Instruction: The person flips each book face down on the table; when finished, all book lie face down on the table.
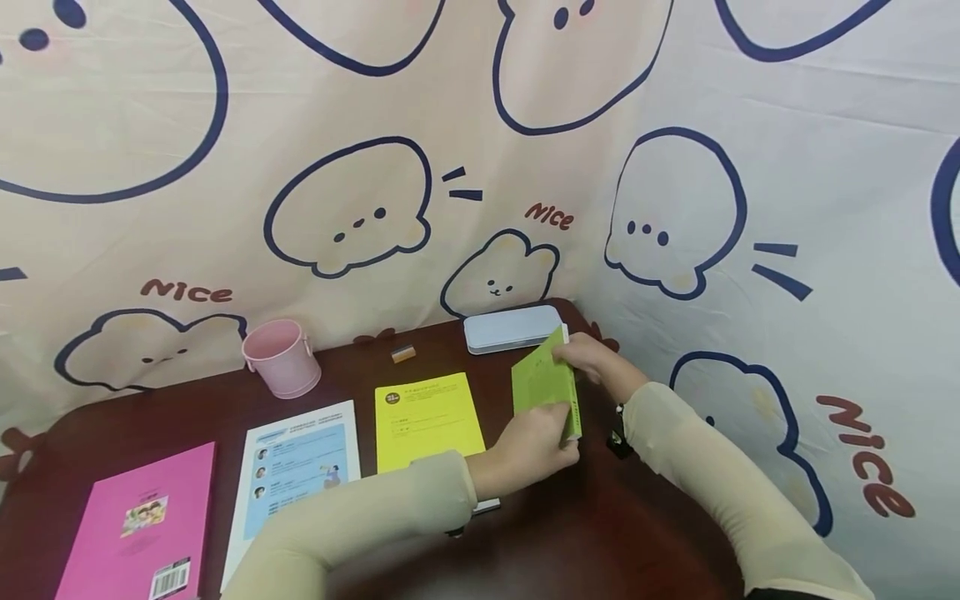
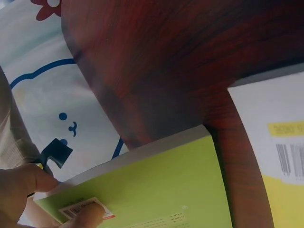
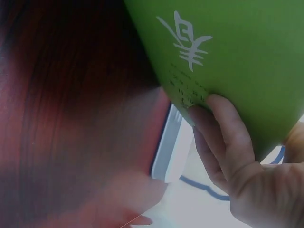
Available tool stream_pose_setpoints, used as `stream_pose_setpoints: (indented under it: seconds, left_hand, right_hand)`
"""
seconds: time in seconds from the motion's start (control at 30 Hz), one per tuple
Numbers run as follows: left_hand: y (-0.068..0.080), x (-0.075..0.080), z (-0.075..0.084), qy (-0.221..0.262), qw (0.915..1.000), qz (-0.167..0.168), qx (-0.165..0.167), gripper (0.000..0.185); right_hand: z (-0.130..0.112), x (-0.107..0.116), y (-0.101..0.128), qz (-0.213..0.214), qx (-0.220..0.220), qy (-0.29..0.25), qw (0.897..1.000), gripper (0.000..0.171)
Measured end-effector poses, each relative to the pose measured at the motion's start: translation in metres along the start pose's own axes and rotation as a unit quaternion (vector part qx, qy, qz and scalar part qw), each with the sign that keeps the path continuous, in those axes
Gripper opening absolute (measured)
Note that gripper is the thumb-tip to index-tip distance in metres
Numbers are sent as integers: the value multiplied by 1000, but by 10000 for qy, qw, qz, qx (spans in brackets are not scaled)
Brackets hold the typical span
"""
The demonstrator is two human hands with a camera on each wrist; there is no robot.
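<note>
Both hands hold a green book [image 1: 542, 377], tilted up off the table at the right side. My left hand [image 1: 528, 446] grips its near lower corner, and in the left wrist view a finger lies by the barcode on the book's cover [image 2: 161, 175]. My right hand [image 1: 592, 354] pinches the far edge. The right wrist view shows several right-hand fingers [image 3: 232, 137] against the cover with a large white character [image 3: 187, 40]. To the left of the book lies a yellow book [image 1: 431, 417], partly hidden by the left forearm.
A pale blue pencil case [image 1: 513, 327] lies at the back right, beyond the green book. Left of it are a small eraser [image 1: 402, 353] and a pink bucket [image 1: 282, 358]. A blue-and-white book [image 1: 303, 458] and a pink book [image 1: 142, 525] lie at left. Printed cloth [image 1: 360, 100] walls the table's back and right.
</note>
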State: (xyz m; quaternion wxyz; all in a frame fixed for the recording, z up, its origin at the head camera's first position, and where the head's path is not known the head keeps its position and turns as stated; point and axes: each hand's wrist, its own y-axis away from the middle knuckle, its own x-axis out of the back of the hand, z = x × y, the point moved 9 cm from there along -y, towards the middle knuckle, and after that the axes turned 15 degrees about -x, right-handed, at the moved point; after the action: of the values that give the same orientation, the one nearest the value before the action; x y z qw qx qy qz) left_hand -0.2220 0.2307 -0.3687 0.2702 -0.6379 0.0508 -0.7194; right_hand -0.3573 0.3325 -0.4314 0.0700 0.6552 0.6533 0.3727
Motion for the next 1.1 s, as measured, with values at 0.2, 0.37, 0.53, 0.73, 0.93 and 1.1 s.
stream_pose_setpoints:
  seconds: [0.2,0.37,0.53,0.73,0.93,1.1]
  left_hand:
    - [10,-27,-21,-24,9899,-1257,652,40]
    - [46,-54,-46,-549,9419,-3088,1200,52]
    - [68,-62,-50,-754,9047,-4067,1017,70]
    - [69,-59,-58,-1155,8820,-4443,1064,64]
    - [75,-59,-64,-1251,8796,-4454,1107,68]
    - [87,-62,-65,-1330,8793,-4450,1053,79]
  right_hand:
    - [9,-3,-9,42,-8,142,9999,29]
    - [23,-3,-17,134,-128,146,9997,25]
    - [37,5,-23,507,-373,742,9953,19]
    - [36,13,-30,792,-290,1633,9830,7]
    - [31,12,-34,1127,-21,3005,9471,19]
    - [40,5,-41,1345,-198,3343,9326,26]
